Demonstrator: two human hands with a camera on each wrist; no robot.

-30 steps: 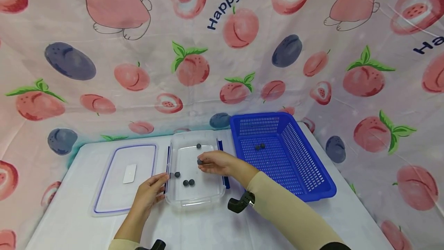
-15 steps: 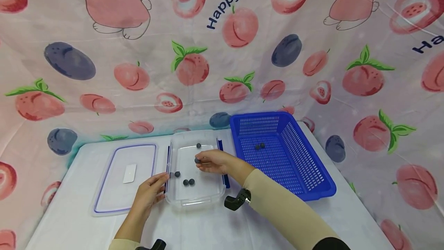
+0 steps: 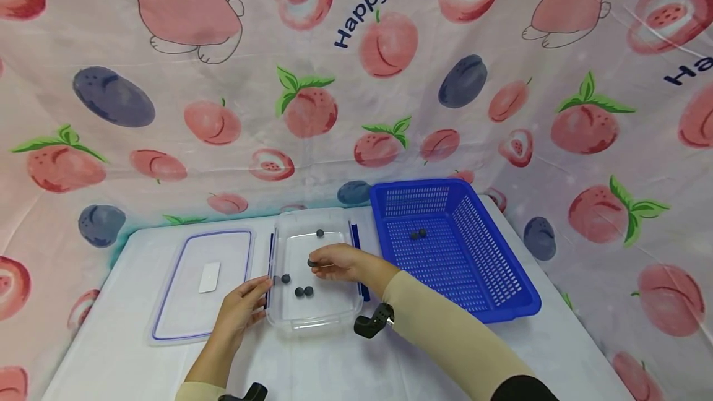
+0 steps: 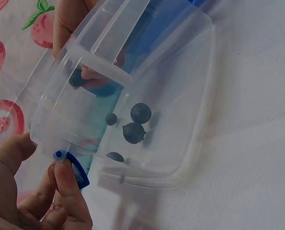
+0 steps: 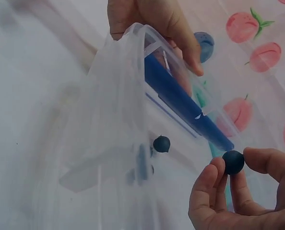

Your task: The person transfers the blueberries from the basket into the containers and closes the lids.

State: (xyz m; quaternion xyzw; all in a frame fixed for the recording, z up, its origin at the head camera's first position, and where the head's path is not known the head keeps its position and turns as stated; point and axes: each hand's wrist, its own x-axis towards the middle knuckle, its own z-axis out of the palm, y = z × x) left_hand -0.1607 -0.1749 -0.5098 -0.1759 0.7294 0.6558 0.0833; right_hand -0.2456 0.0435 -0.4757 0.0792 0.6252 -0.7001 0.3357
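Your right hand (image 3: 341, 263) is pinching a dark berry (image 5: 233, 162) between thumb and fingertips, low over the inside of the clear container (image 3: 314, 313). Your left hand (image 3: 241, 312) is steadying that container at its left wall, fingers curled against the blue clasp (image 4: 74, 168). Three loose berries (image 3: 303, 292) are lying on the container floor, a fourth near its far end; two more are sitting in the blue basket (image 3: 515, 297). The grip is looking shallow: the round berry could be rolling out of the fingertips and dropping back among the others. The lid (image 3: 167, 320) is lying to the left.
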